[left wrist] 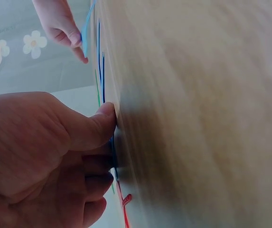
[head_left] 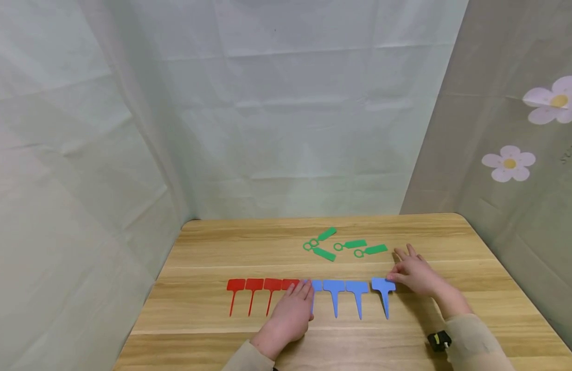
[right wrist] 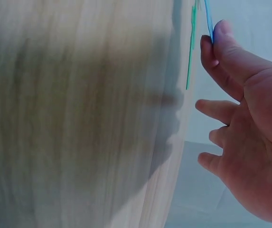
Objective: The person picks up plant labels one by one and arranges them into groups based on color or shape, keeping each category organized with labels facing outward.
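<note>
A row of T-shaped plant labels lies across the table, several red labels [head_left: 254,284] on the left and blue labels [head_left: 334,286] to their right. My left hand [head_left: 290,312] rests with extended fingers over the meeting point of the two colours, partly covering a red label and a blue one. At the right end, my right hand [head_left: 418,275] pinches the top corner of a blue label [head_left: 382,285] between thumb and index finger. A gap parts this label from its neighbour. In the right wrist view, its edge [right wrist: 209,21] shows between the fingertips, other fingers spread.
Several green ring-ended tags [head_left: 355,244] lie behind the row, two with their rings touching or overlapping. The wooden table [head_left: 212,250] meets pale cloth walls [head_left: 295,129] at the back and sides. A small black device [head_left: 439,340] is at the right wrist.
</note>
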Available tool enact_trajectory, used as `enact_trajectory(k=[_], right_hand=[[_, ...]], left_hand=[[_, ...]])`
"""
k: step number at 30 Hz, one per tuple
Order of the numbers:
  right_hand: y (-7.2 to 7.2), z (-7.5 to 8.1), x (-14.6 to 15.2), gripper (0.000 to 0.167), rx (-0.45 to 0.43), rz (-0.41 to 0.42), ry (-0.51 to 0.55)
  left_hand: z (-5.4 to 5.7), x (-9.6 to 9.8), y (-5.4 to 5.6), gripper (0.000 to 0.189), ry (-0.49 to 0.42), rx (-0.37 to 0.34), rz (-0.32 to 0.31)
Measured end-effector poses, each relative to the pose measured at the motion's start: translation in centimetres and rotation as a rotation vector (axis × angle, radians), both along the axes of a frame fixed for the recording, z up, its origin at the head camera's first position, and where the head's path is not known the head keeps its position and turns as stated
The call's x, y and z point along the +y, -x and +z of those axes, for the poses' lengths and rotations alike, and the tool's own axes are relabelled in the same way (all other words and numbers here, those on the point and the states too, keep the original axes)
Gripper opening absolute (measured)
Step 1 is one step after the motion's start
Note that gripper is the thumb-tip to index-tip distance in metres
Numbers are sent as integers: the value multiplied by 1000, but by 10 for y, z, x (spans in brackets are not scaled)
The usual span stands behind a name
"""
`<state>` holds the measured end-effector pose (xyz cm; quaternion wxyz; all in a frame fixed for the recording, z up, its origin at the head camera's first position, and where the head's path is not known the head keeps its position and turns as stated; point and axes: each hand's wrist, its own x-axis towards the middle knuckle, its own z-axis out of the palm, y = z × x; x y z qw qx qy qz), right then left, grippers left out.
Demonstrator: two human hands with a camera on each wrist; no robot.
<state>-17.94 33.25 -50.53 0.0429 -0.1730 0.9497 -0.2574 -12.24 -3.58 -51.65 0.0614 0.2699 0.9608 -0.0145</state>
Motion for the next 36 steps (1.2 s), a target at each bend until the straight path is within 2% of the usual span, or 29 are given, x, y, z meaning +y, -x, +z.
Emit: enact_trajectory(k=[11,19,36], right_hand=[[4,-5,-6,14,32,-7,-67],[2,-9,-9,15,23,-32,-48],[1,-6,-10,15,42,-31,-54]], left_hand=[[-3,0,0,62,3,0,-2],[-4,0,1,62,1,-5,0],[-3,0,1,62,-8,-8,7]])
